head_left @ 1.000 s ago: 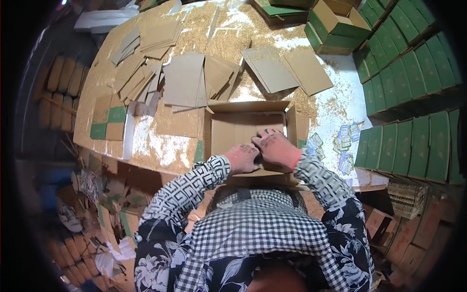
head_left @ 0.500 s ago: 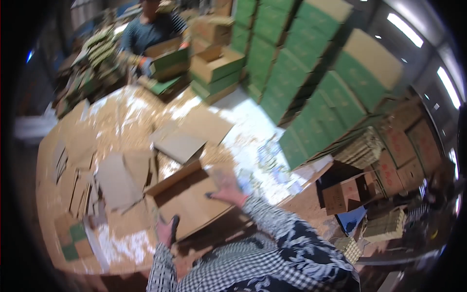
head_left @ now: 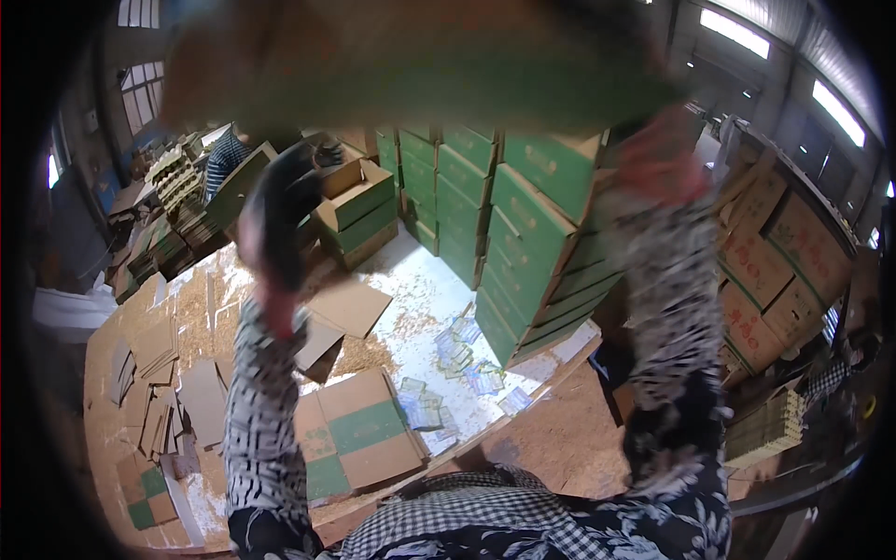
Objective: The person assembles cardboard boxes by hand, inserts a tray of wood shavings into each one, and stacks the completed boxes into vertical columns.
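Green-brown, blurred into a boxy shape (head_left: 420, 89), cut off above; cannot tell if gripped by left hand (head_left: 280, 215) or right hand (head_left: 661, 161); below, flat, patchwork cardboard (head_left: 362, 431).

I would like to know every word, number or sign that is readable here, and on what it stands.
Stacked brown cartons, at right: red markings; I do not copy out their wording.
Green boxes: pale marks, too small to read.
Small bluish cards: too small to read.
Held-up box: too blurred to tell.
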A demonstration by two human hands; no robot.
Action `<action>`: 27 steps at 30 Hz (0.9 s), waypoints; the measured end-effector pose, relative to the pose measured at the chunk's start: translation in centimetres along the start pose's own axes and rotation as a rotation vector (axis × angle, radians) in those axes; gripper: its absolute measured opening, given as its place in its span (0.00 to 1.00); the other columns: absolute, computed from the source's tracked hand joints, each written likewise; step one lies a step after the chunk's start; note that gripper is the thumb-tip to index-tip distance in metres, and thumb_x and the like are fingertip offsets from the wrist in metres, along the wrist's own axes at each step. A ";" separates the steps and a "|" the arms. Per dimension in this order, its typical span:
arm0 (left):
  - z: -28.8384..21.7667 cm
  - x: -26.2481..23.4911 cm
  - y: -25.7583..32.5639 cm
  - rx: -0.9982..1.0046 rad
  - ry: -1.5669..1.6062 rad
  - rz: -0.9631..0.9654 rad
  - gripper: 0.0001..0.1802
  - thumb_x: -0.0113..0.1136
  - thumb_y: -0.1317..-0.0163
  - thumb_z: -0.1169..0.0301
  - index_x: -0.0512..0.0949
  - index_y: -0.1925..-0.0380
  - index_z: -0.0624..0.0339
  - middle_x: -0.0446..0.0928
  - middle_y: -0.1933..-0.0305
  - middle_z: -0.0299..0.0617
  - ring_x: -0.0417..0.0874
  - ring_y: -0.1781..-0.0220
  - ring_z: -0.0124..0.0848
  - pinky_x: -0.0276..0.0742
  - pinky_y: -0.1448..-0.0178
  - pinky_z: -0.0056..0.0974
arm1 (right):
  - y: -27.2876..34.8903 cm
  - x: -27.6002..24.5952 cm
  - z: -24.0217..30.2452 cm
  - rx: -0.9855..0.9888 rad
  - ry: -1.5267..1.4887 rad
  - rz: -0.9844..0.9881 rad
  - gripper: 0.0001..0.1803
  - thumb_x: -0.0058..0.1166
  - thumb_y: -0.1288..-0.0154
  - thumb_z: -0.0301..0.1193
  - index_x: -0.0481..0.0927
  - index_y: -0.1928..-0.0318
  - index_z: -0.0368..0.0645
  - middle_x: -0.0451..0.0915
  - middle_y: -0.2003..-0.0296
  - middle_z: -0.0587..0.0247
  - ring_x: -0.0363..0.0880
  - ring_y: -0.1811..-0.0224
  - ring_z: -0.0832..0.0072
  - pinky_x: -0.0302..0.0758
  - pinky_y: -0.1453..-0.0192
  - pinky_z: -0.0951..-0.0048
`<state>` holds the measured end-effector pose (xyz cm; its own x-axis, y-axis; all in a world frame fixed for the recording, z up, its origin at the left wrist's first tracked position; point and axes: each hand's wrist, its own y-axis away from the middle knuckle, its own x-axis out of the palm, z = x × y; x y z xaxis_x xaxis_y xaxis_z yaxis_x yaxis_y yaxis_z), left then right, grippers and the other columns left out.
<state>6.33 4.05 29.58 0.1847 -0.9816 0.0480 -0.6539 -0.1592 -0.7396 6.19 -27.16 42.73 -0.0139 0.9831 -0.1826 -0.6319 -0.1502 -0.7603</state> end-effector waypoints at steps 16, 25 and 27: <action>2.9 24.9 -0.9 0.456 -0.553 0.334 0.32 0.69 0.61 0.62 0.70 0.52 0.56 0.66 0.45 0.47 0.63 0.39 0.47 0.49 0.31 0.56 | -7.2 -40.7 -23.7 0.227 0.165 -0.348 0.26 0.44 0.33 0.41 0.65 0.41 0.37 0.71 0.47 0.58 0.71 0.49 0.72 0.69 0.45 0.69; 3.4 23.9 1.6 0.460 -0.525 0.204 0.40 0.70 0.60 0.56 0.65 0.48 0.63 0.61 0.42 0.57 0.62 0.39 0.56 0.54 0.34 0.57 | -8.2 -39.9 -27.6 0.290 -0.190 -0.126 0.28 0.47 0.34 0.41 0.63 0.40 0.36 0.69 0.45 0.57 0.71 0.47 0.69 0.69 0.43 0.66; 4.2 21.4 3.9 0.517 -0.537 0.063 0.52 0.73 0.64 0.51 0.59 0.41 0.63 0.57 0.37 0.58 0.60 0.36 0.55 0.55 0.35 0.58 | -6.5 -40.7 -24.5 0.128 -0.494 0.119 0.29 0.47 0.34 0.41 0.62 0.40 0.36 0.69 0.45 0.57 0.71 0.46 0.68 0.69 0.42 0.65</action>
<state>10.80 -17.14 24.95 0.5777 -0.7798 -0.2413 -0.2711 0.0956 -0.9578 29.83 -68.73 39.87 -0.4355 0.8970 0.0759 -0.6928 -0.2801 -0.6645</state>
